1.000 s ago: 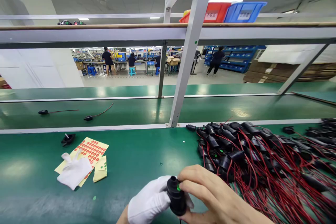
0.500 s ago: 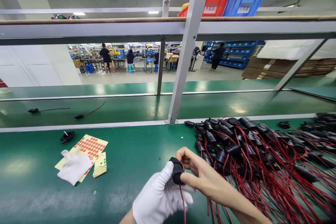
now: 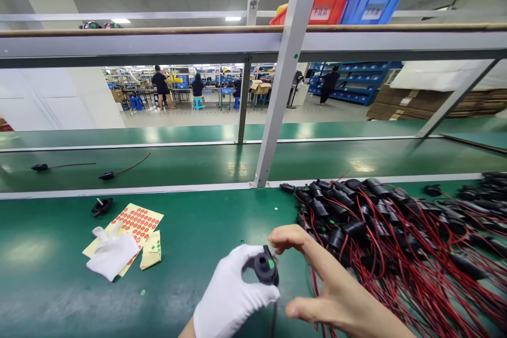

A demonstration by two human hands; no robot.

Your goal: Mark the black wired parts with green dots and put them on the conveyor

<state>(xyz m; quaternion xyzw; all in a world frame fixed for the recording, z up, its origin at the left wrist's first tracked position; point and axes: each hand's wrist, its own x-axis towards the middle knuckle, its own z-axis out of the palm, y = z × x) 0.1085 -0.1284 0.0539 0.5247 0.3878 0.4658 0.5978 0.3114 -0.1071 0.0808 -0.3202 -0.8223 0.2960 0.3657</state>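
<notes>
The gloved left hand (image 3: 227, 296) pinches a small black plastic part (image 3: 265, 268) between thumb and fingertips, holding it just above the green desk (image 3: 190, 243) near its front edge. The part sits at the top right of that hand, with the bare right hand (image 3: 328, 285) just beside it: its fingers are spread loosely, the forefinger arched over the part, and whether it touches cannot be told. The part is round and dark, with a hollow middle, a small green dot on its face and a thin wire hanging below it. To the right lies a heap of black parts with red wires (image 3: 396, 243).
</notes>
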